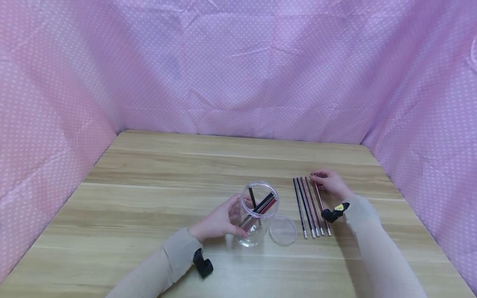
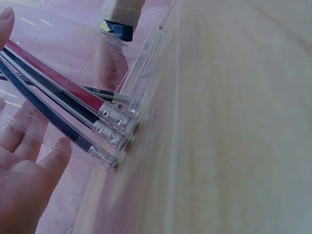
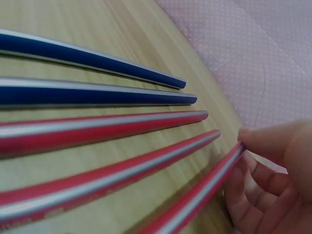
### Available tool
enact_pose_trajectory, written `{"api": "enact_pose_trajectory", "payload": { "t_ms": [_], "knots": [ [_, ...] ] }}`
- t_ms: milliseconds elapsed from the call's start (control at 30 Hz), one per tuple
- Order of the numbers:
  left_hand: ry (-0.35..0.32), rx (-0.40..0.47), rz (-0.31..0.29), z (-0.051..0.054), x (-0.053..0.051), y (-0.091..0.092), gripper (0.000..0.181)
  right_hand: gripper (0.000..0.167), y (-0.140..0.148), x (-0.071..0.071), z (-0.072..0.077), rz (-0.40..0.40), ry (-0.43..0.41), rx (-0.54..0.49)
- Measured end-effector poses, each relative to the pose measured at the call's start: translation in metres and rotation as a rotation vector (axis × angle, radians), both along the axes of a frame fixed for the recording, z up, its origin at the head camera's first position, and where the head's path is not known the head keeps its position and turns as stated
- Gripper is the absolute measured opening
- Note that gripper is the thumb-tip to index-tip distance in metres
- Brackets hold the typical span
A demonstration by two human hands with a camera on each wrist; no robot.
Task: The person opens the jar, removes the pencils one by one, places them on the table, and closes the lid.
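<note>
My left hand (image 1: 220, 219) grips a clear plastic jar (image 1: 251, 241) from its left side. Inside the jar lean several red and dark striped pencils (image 2: 84, 95), their metal-banded ends down at the base. At the right, my right hand (image 1: 331, 183) pinches the far tip of a red-and-silver striped pencil (image 3: 204, 191) between thumb and fingers. That pencil is the rightmost of a row. Beside it lie more red pencils (image 3: 146, 168) and two dark blue pencils (image 3: 97, 95), roughly side by side on the table, tips pointing away.
A round clear lid (image 1: 283, 231) lies flat on the wooden table (image 1: 156, 186), between the jar and the pencil row. Pink dotted curtains (image 1: 238, 70) enclose the table at the back and both sides. A black camera is strapped on each wrist.
</note>
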State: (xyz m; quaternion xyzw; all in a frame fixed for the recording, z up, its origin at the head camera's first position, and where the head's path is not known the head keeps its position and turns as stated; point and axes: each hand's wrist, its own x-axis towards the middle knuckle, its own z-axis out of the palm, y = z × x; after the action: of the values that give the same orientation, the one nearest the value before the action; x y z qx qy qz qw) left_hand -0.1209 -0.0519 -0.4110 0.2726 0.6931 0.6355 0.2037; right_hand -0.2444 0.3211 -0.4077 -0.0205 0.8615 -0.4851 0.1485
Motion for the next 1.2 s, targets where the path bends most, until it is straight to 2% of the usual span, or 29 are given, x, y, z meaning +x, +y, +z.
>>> {"api": "enact_pose_trajectory", "payload": {
  "t_ms": [233,567,967,1200],
  "knots": [
    [0.001,-0.01,0.004,0.001,0.001,-0.001,0.083,0.043,-0.002,-0.003,-0.002,0.005,0.013,0.086],
    [-0.006,-0.008,0.007,0.003,0.002,-0.001,0.082,0.039,-0.007,-0.005,-0.002,0.041,0.067,0.125],
    [-0.012,-0.005,-0.001,0.003,0.002,0.0,0.087,0.038,-0.01,-0.006,-0.001,0.044,0.068,0.226],
    [-0.025,0.032,-0.007,0.004,0.0,-0.001,0.087,0.035,-0.01,-0.008,-0.001,0.048,0.084,0.271]
  ]
}}
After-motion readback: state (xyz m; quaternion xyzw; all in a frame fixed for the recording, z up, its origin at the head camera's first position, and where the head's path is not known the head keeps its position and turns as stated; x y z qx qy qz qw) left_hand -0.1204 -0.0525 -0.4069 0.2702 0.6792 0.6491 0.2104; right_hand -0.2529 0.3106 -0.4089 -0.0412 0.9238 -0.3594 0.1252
